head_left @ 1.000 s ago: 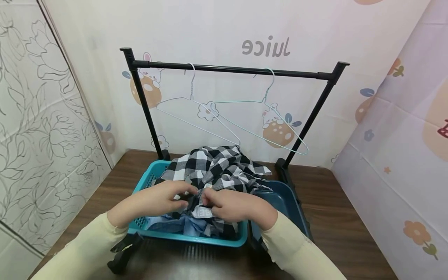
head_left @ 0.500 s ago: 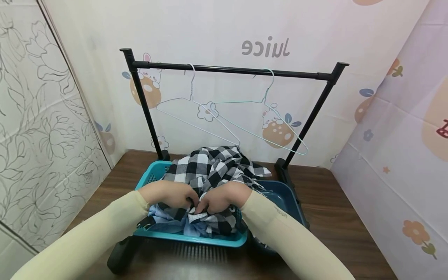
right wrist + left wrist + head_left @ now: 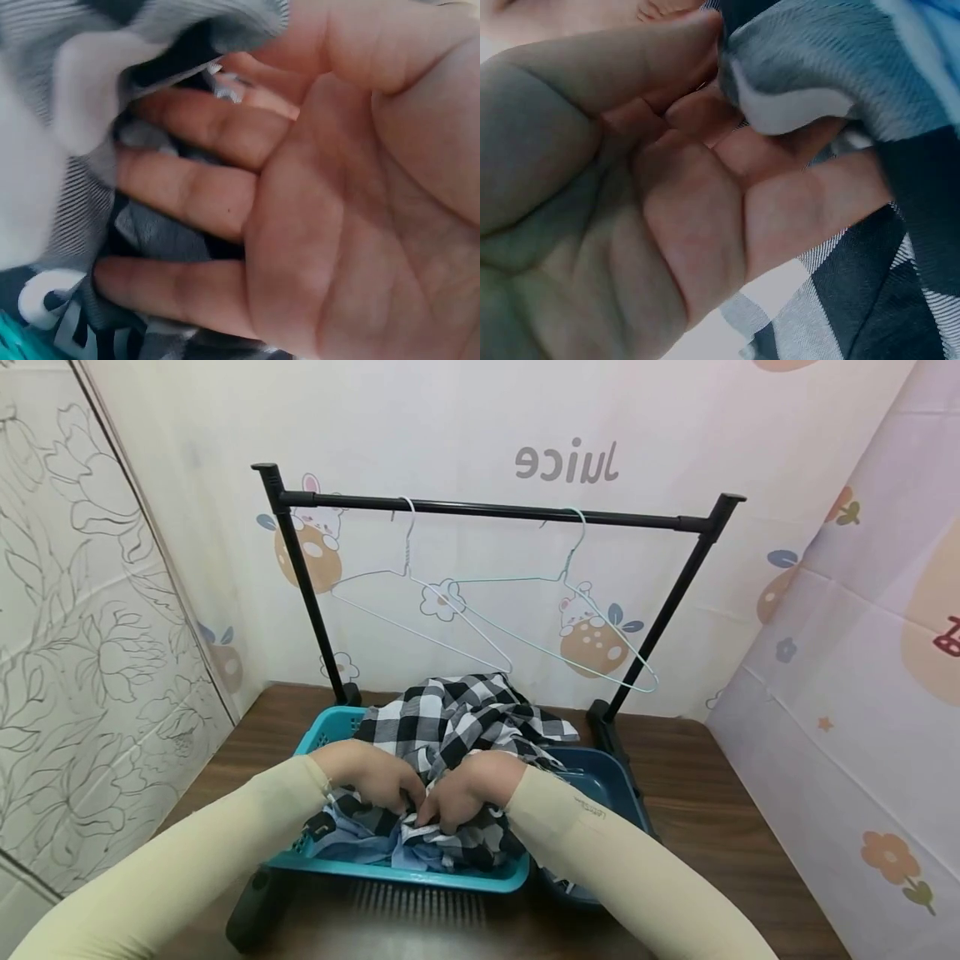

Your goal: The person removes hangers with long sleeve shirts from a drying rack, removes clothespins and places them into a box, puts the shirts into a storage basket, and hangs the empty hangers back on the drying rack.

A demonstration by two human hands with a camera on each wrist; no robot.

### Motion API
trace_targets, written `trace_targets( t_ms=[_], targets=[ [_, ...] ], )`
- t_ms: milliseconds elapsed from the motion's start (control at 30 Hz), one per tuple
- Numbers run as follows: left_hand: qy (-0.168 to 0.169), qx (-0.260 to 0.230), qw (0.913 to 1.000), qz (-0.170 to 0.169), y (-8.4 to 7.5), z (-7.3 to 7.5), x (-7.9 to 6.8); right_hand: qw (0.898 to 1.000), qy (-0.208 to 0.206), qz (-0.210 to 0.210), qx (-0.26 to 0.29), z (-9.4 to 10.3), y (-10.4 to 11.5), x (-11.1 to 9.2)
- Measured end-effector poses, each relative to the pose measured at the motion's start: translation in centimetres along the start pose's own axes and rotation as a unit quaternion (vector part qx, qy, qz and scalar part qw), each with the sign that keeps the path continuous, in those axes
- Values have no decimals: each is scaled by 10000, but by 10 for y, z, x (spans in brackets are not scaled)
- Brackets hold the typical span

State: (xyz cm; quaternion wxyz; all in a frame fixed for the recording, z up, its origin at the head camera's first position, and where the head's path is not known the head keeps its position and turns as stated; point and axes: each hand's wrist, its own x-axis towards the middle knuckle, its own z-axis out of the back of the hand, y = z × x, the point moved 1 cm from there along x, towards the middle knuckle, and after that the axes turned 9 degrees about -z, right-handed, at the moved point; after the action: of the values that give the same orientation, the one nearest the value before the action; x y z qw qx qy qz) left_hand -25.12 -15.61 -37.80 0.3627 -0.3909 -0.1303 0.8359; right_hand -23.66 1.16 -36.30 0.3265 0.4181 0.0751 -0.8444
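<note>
A black-and-white checked shirt (image 3: 427,714) lies heaped over the turquoise basket (image 3: 405,875) in the head view. My left hand (image 3: 378,777) pinches its cloth between thumb and fingers, close beside my right hand (image 3: 472,787). The right hand pinches the same cloth a little to the right. In the left wrist view a fold of checked cloth (image 3: 802,67) passes by the thumb tip and over the fingers. Cloth (image 3: 82,172) partly covers the right fingertips in the right wrist view. Light blue cloth (image 3: 360,843) lies under the shirt in the basket.
A black clothes rack (image 3: 480,510) stands behind the basket. From its bar hang a white wire hanger (image 3: 407,572) and a mint-green wire hanger (image 3: 564,578). To the right, a dark blue basket (image 3: 600,777) sits on the wooden table (image 3: 720,827).
Both hands have come down onto the shirt and drawn together, their fingers now pinching its cloth. Over the last half second the hands have barely moved.
</note>
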Motion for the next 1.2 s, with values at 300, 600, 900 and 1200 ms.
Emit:
trace_targets(
  t_ms=[300, 600, 900, 1200],
  targets=[
    [-915, -485, 9944, -204, 0, 42, -29, 9727, -2015, 833, 793, 20, -24, -50],
    [-2623, 1202, 9575, 14, 20, 79, -17, 9124, -3733, -823, 1465, 30, -72, -53],
    [-2586, 1281, 9570, 300, 50, 85, 10, 9023, -3466, -1927, 1692, 27, -101, -24],
    [-2598, 1160, 9582, 296, 58, 83, 22, 9059, -3482, -2001, 1345, 27, -114, 1]
  ],
)
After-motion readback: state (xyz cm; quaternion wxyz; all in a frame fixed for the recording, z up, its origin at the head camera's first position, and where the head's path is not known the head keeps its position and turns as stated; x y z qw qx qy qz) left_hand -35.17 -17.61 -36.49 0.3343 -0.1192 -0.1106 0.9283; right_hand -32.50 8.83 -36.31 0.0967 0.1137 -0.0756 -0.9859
